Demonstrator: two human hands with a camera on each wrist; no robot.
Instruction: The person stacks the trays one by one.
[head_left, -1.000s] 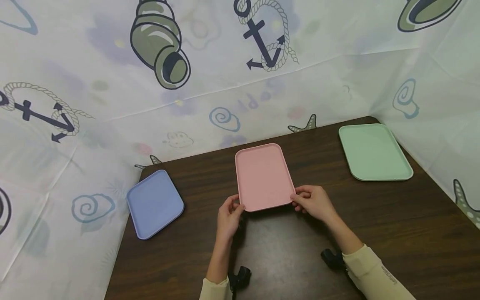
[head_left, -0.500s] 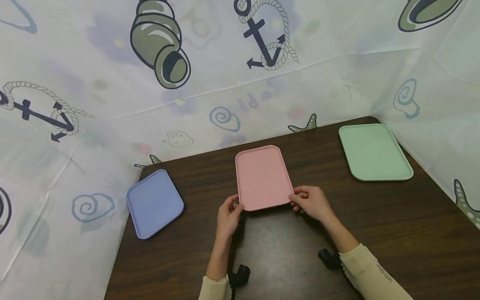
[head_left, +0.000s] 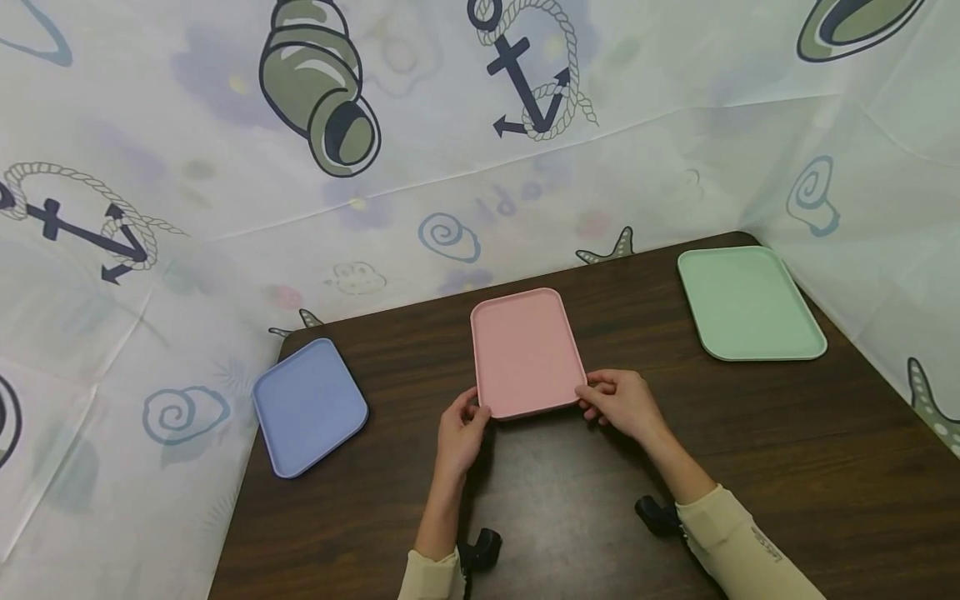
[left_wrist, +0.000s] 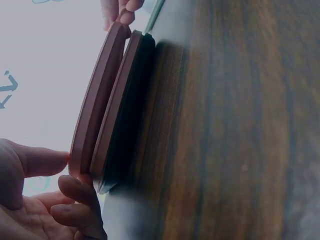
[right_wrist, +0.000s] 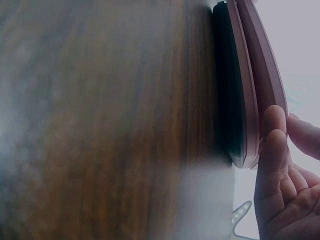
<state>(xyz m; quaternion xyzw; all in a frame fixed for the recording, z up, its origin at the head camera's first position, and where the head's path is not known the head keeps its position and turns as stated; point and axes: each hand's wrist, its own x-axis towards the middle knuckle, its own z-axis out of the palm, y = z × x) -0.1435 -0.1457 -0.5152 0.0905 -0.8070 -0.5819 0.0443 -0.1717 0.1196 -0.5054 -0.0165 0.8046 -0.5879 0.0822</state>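
Note:
A pink rectangular tray (head_left: 528, 354) lies near the middle of the dark wooden table. My left hand (head_left: 459, 435) pinches its near left corner between thumb and fingers. At the near right corner my right hand (head_left: 626, 406) pinches it the same way. In the left wrist view the tray's edge (left_wrist: 95, 107) stands slightly apart from a second pinkish rim (left_wrist: 116, 110) below, with a dark band under that. The right wrist view has the same two layers beside the right fingers (right_wrist: 274, 145). From the head view only the top tray shows.
A blue tray (head_left: 311, 408) lies at the table's left edge, partly overhanging it. Toward the back right corner lies a green tray (head_left: 752, 304). A sea-patterned cloth (head_left: 420, 150) hangs behind the wooden table (head_left: 570, 517) and along its sides. Black wrist cameras (head_left: 482, 550) are worn on both arms.
Both hands keep their hold on the pink tray. Its near edge and right corner have shifted very slightly, and the right hand has moved a little to the left with it.

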